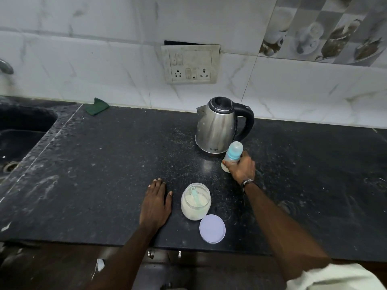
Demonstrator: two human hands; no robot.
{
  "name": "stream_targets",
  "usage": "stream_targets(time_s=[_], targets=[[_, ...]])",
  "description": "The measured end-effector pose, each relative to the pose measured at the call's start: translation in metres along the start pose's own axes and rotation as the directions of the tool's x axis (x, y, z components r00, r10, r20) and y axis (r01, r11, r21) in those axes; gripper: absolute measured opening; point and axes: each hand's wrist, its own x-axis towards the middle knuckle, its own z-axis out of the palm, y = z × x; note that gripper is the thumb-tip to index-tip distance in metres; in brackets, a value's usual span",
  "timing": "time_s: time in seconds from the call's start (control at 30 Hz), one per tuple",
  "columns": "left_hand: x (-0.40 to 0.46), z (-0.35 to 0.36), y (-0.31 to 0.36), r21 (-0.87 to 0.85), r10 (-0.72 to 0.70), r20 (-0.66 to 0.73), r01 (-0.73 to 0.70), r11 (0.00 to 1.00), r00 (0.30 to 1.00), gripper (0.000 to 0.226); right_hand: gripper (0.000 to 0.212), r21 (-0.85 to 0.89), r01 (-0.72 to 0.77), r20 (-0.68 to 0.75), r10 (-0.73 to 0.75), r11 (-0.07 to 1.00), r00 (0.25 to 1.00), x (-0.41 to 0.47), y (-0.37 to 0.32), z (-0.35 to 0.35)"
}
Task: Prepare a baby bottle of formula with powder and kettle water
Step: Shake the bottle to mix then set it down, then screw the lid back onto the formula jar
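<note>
Right hand (243,168) is wrapped round the bottle (232,155), cap on, standing on the counter (104,164) right in front of the kettle (217,126). Left hand (156,203) lies flat w/ fingers straight, holding nothing, just left of the open powder jar (195,201), scoop (195,195) inside. Lid (212,228) sits by the jar near the counter edge.

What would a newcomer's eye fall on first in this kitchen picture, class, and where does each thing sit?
The shiny steel kettle stands at the back of the dark countertop, and just in front of it the right hand grips a capped baby bottle. Nearer the front edge sits an open powder jar with a scoop inside, its lid lying beside it and the left hand resting flat alongside.
</note>
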Motion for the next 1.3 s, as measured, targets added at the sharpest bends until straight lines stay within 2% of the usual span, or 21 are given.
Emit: stream_targets(time_s=[0.27,0.43,0.53,0.63,0.8,0.97,1.1,1.17,1.3], targets=[[-0.001,-0.001,0.001,-0.017,-0.005,0.0,0.005,1.0,1.0,0.056,0.068,-0.009,-0.061,0.068,0.061,0.998,0.996,-0.001,0.0,-0.005],[0.0,0.001,-0.001,-0.021,-0.002,0.004,0.002,1.0,1.0,0.056,0.07,-0.077,-0.133,0.095,0.14,0.988,0.986,-0.019,0.006,-0.016],[0.0,0.001,-0.002,-0.019,-0.007,0.005,0.007,1.0,1.0,0.057,0.065,-0.152,-0.122,0.105,0.139,0.981,0.985,-0.039,0.009,-0.028],[-0.001,0.0,-0.002,-0.039,-0.008,0.005,0.008,0.999,1.0,0.058,0.069,-0.21,-0.045,0.19,0.086,0.977,0.978,-0.061,0.012,-0.035],[-0.002,0.0,-0.004,-0.117,-0.012,-0.006,0.011,0.993,1.0,0.045,0.047,-0.31,0.154,0.372,-0.029,0.938,0.928,-0.102,0.008,-0.043],[-0.01,-0.01,0.007,-0.293,-0.079,-0.041,0.064,0.954,0.996,0.036,0.068,-0.403,0.37,0.583,-0.076,0.837,0.809,-0.13,0.009,-0.035],[-0.025,-0.018,0.024,-0.491,-0.101,-0.065,0.056,0.869,0.993,0.057,0.078,-0.471,0.495,0.64,-0.104,0.73,0.762,-0.151,0.011,-0.025],[-0.034,-0.021,0.033,-0.562,-0.079,0.012,0.073,0.824,0.997,0.075,0.086,-0.491,0.536,0.643,-0.129,0.687,0.755,-0.16,0.012,-0.019],[-0.045,-0.007,0.039,-0.587,0.039,0.153,0.059,0.808,0.987,0.099,0.089,-0.529,0.59,0.646,-0.162,0.609,0.746,-0.169,0.01,-0.012]])
